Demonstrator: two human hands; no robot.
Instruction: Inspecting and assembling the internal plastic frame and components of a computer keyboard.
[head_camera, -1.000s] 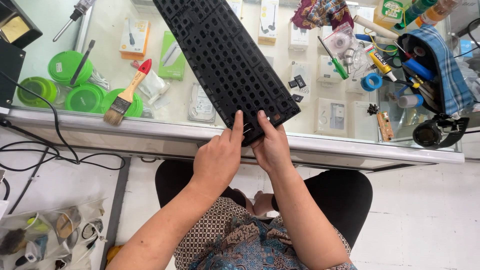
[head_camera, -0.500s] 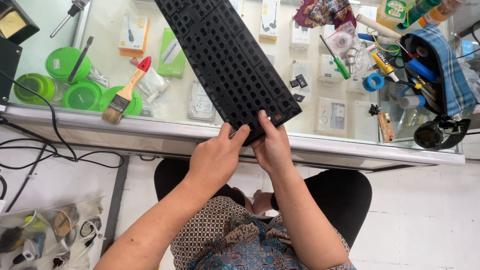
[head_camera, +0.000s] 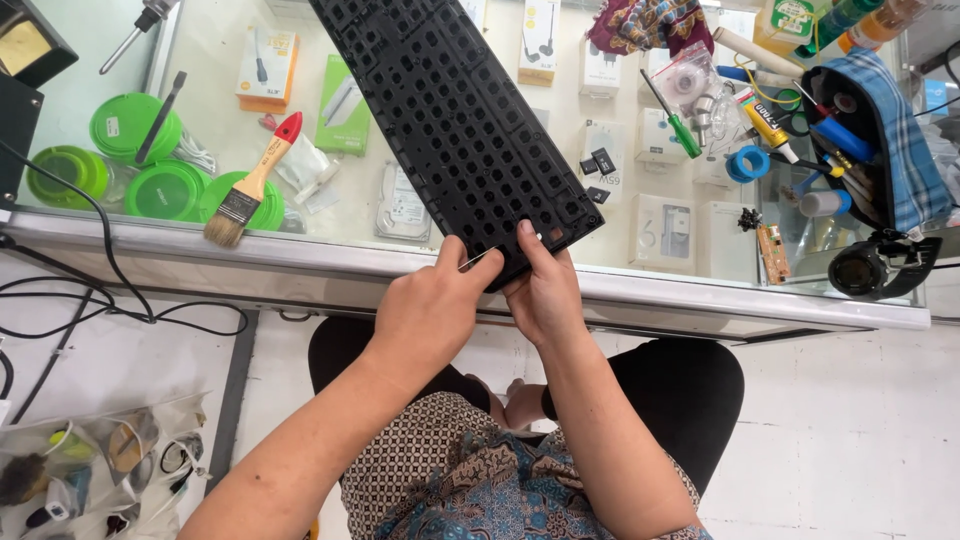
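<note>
A long black keyboard frame (head_camera: 450, 120) full of empty key holes lies at a slant on the glass counter top (head_camera: 300, 225), its near end over the counter's front edge. My left hand (head_camera: 430, 310) grips that near end from the left, thumb and forefinger on the frame's corner. My right hand (head_camera: 545, 290) holds the same end from the right, its forefinger stretched up onto the frame's face. A thin pale sliver shows between the two hands at the frame's edge; I cannot tell what it is.
A red-handled paintbrush (head_camera: 255, 180) rests beside several green round lids (head_camera: 135, 125) at the left. A green-handled screwdriver (head_camera: 672, 115), tape rolls and a blue checked pouch of tools (head_camera: 880, 120) crowd the right. Black cables (head_camera: 110, 290) hang off the left edge.
Both hands have shifted slightly on the frame's near end; the right forefinger now reaches up onto its face, and the left thumb and forefinger pinch the corner. The frame has barely moved.
</note>
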